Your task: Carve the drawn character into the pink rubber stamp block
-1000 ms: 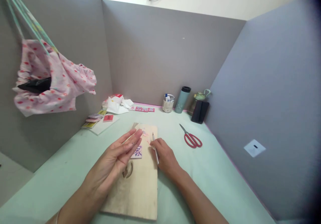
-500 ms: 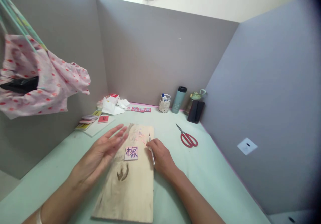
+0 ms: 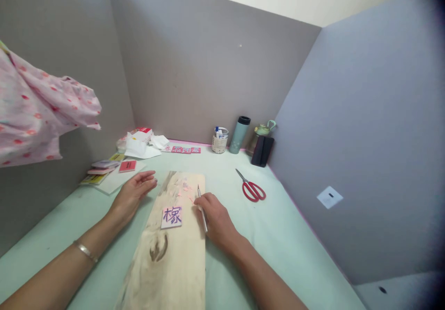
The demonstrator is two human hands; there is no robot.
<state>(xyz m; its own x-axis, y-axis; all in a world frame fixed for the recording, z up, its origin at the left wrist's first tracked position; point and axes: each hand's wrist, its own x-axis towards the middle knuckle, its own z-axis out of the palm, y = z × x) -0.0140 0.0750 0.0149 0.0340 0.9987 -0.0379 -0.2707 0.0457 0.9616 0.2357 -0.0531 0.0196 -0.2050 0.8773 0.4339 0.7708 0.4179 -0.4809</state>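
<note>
On the wooden board (image 3: 177, 263) lies a square carving block (image 3: 171, 217), its pale top marked with a purple character. Small pink shavings (image 3: 184, 188) are scattered on the board beyond it. My right hand (image 3: 217, 217) rests at the board's right edge, fingers closed around a slim silver craft knife (image 3: 202, 211) whose blade points away from me. My left hand (image 3: 134, 196) is left of the board, holding nothing, fingers loosely stretched and apart from the block.
Red-handled scissors (image 3: 253, 190) lie to the right. At the back stand a pen jar (image 3: 219, 142), a teal tumbler (image 3: 239, 135), a green-lidded bottle (image 3: 260, 131) and a dark phone-like slab (image 3: 262, 151). Tissues (image 3: 137, 147), stacked blocks (image 3: 104, 165) and carved tiles (image 3: 186, 150) sit back left. Pink dotted cloth (image 3: 45, 108) hangs left.
My left hand has drawn back leftward, away from the board and block. My right hand keeps its hold on the craft knife. The view has shifted to the right.
</note>
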